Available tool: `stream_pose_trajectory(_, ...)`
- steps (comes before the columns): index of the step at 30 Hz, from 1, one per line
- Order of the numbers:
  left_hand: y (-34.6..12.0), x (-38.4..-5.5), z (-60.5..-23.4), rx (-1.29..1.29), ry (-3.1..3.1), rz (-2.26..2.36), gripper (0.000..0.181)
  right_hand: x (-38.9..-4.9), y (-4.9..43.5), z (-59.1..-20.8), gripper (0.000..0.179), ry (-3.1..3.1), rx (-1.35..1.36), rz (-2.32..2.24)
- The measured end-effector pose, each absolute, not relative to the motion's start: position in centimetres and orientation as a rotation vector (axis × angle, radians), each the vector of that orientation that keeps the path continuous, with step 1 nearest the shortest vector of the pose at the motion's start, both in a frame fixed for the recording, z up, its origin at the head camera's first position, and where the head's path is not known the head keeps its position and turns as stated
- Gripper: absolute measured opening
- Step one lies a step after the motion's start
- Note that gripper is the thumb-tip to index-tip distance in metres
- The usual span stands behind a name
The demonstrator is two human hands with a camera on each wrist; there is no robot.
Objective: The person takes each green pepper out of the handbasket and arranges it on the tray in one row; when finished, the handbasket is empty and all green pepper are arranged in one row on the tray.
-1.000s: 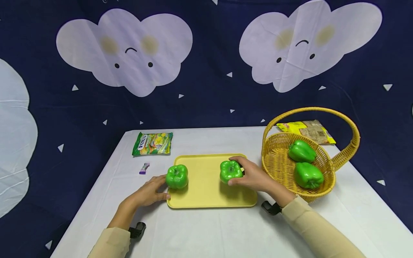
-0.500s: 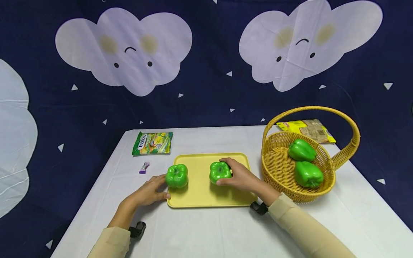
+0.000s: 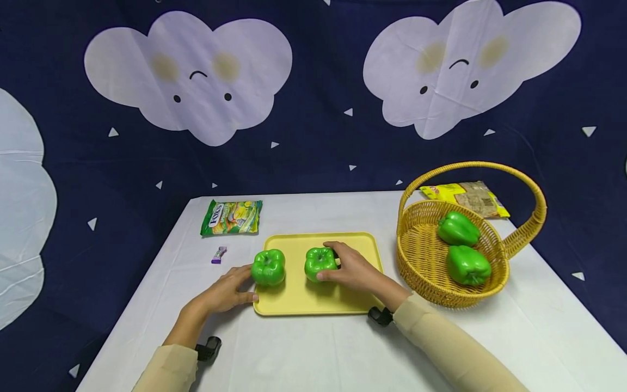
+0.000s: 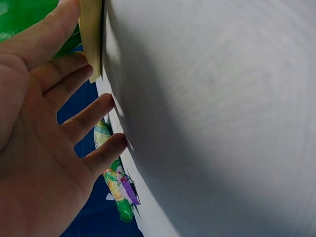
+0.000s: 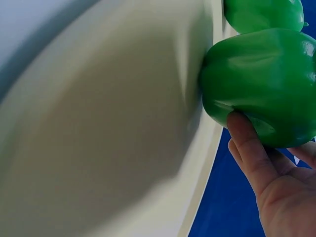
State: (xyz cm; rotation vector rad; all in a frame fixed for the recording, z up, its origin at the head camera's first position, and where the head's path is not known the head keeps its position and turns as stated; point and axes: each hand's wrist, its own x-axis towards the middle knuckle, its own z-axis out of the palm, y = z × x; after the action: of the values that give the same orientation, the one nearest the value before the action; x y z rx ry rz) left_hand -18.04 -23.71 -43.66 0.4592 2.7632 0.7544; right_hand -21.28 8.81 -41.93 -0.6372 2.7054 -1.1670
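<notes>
One green pepper (image 3: 319, 264) is clasped in the right hand (image 3: 356, 270) at the middle of the yellow tray (image 3: 299, 302), and I'd settle it upright, clear of the other pepper (image 3: 268, 268), letting the left hand (image 3: 222, 294), fingers extended, lightly brace the edge

Bright head view, dimmer wrist views, soft shadow across tray (image 5: 118, 123)

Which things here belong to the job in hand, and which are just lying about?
Likely in the job:
Green pepper, held by the right hand
Second pepper, by the left hand
Yellow tray
Basket with two more peppers

Apparently just lying about:
Green FOX'S packet
Small purple packet
Yellow-and-brown packet behind the basket
</notes>
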Motion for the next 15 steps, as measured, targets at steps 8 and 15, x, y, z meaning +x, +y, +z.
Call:
stream_pose_trajectory(8, -23.77, -18.04, -43.7, 0.477, 2.766, 0.758, 0.075, -21.29, 8.37, -41.99, 0.085, 2.687, -0.667, -1.15)
stream_pose_trajectory(15, -23.86, -18.09, -43.76, 0.494, 2.775, 0.749, 0.075, -21.28, 8.13, -42.19, 0.086, 2.676, -0.703, -1.13)
